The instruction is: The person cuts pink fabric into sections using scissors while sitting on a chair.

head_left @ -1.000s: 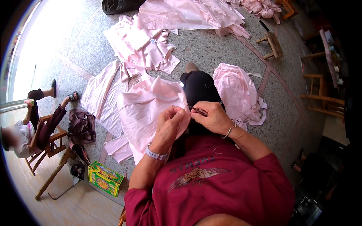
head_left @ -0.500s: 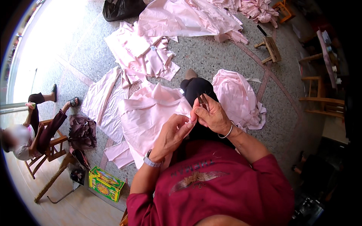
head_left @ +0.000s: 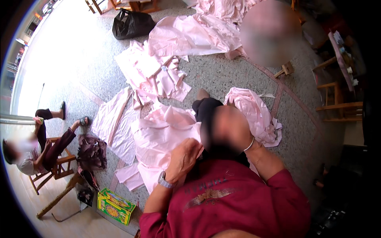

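My left hand (head_left: pixel 185 158) is closed, its fingertips pinching the edge of a pink cloth garment (head_left: pixel 162 135) that is draped down from my lap to the floor. My right hand (head_left: pixel 230 129) is to the right of it, over my dark-trousered leg. A blur covers most of this hand and hides its fingers. Above it poke the dark tips of small thread snips (head_left: pixel 230 102). Beyond my right hand lies a rumpled pile of pink cloth (head_left: pixel 252 109). Flatter pink pieces (head_left: pixel 113 123) are spread to the left.
More pink cloth (head_left: pixel 190 35) covers the floor ahead, with a black plastic bag (head_left: pixel 133 24) beside it. A small wooden stool (head_left: pixel 285 70) stands ahead right. On the left a person sits on a wooden chair (head_left: pixel 63 160), near a green and yellow box (head_left: pixel 116 206).
My two hands have drawn apart, the right one moving a little to the right with the snips. The whole view has shifted slightly downward. My left hand still grips the garment.
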### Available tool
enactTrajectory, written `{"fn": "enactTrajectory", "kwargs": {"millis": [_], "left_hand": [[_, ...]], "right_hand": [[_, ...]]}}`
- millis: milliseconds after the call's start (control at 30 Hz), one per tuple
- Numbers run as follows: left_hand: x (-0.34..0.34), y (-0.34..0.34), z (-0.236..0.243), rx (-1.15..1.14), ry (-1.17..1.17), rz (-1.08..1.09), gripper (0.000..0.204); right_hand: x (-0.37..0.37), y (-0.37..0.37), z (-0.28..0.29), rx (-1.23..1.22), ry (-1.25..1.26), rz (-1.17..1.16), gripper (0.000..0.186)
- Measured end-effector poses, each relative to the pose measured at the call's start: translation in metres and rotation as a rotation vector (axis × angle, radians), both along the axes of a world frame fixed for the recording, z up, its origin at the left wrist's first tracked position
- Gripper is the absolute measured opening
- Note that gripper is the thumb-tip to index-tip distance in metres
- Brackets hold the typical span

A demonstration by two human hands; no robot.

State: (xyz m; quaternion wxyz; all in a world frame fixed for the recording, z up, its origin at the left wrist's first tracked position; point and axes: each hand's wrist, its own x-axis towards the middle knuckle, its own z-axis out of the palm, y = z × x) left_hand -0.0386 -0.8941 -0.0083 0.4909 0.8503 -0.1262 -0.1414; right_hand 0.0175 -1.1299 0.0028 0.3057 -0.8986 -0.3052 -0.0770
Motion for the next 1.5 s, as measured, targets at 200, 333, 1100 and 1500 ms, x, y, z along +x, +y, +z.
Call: {"fn": "enactTrajectory", "kwargs": {"millis": [200, 333, 1100, 1500], "left_hand": [[-0.004, 0.006, 0.007, 0.137, -0.117, -0.007, 0.015], [-0.003, 0.004, 0.007, 0.088, -0.092, 0.03, 0.014], [-0.025, 0.023, -0.01, 0.039, -0.135, -0.07, 0.019], [-0.027, 0.014, -0.046, -0.426, 0.133, 0.097, 0.017]], "right_hand": [[-0.011, -0.012, -0.042, -0.218, -0.28, 0.136, 0.018], [-0.034, 0.026, 0.01, -0.014, 0.693, 0.148, 0.031], [-0.016, 0.012, 0.011, 0.016, 0.322, 0.169, 0.019], [-0.037, 0.09, -0.027, 1.157, 1.039, -0.102, 0.024]]}}
